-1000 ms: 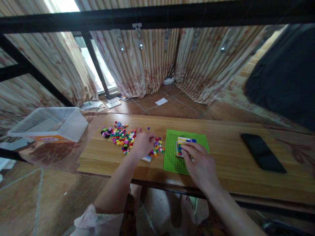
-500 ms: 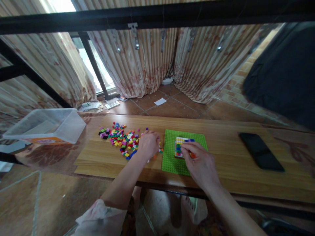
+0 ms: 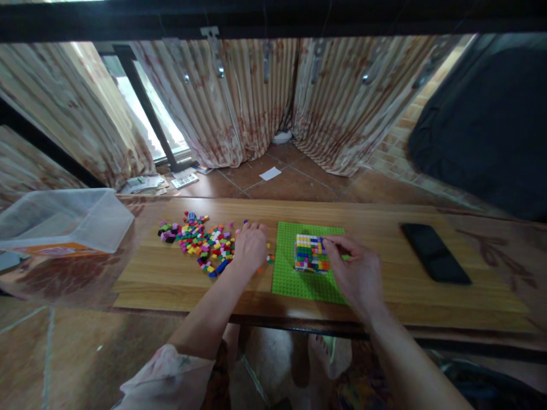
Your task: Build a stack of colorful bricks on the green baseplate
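A block build of small multicoloured bricks, white and yellow at the back and mixed colours in front, sits on the green studded baseplate. My right hand is at its right side, thumb and forefinger pinched together by the far right corner near a purple brick. Whatever is between those fingertips is too small to make out. Left of the baseplate, my left hand rests low over the table, fingers bent down and their tips hidden. Beside it spreads a pile of loose bricks in many colours.
A black phone lies on the wooden table to the right. At the left end stands a clear plastic bin with an orange label. A dark bar crosses above, with curtains behind it.
My right hand has shifted from the front and middle of the block build to its far right corner, uncovering the top. My left hand stays beside the loose bricks. The view has turned slightly right.
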The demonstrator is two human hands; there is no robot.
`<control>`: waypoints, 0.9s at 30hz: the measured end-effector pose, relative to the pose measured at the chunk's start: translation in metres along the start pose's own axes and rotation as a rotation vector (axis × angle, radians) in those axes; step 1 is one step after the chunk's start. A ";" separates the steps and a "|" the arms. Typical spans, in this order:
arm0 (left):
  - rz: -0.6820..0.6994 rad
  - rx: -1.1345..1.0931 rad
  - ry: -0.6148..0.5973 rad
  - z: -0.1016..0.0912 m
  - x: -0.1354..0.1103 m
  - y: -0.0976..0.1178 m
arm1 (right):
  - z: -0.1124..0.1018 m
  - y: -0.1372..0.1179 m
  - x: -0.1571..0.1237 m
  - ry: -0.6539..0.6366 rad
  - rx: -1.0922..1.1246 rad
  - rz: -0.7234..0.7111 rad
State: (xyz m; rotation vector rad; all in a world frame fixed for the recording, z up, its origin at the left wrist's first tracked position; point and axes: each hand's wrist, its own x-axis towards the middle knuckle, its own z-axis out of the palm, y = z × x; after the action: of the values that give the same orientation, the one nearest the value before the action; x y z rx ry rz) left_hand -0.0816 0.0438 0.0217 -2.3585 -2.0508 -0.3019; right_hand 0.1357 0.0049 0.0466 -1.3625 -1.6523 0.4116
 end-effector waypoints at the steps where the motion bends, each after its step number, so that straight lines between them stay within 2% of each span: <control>1: -0.004 -0.032 0.015 -0.003 0.000 0.001 | -0.001 0.000 0.001 0.017 -0.001 0.003; 4: -0.062 -0.219 0.056 -0.016 -0.005 0.006 | -0.002 0.001 0.003 0.044 0.001 0.015; 7: -0.047 -0.543 0.056 -0.025 -0.013 0.016 | -0.002 0.001 0.004 0.035 0.032 0.009; 11: 0.020 -1.024 -0.019 -0.023 -0.023 0.029 | 0.000 -0.002 0.004 0.008 0.077 -0.010; 14: -0.044 -1.245 -0.063 -0.019 -0.025 0.035 | 0.001 -0.006 0.003 -0.038 0.094 -0.026; 20: -0.131 -1.382 -0.094 -0.020 -0.023 0.040 | -0.002 -0.008 0.004 -0.036 0.092 -0.003; 27: -0.108 -1.381 -0.098 -0.016 -0.021 0.046 | -0.005 -0.005 0.005 -0.055 0.119 -0.011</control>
State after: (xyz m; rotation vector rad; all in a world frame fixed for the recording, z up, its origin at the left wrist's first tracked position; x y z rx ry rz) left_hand -0.0415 0.0141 0.0406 -2.6962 -2.3458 -2.2364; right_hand 0.1370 0.0066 0.0552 -1.2634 -1.6530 0.5367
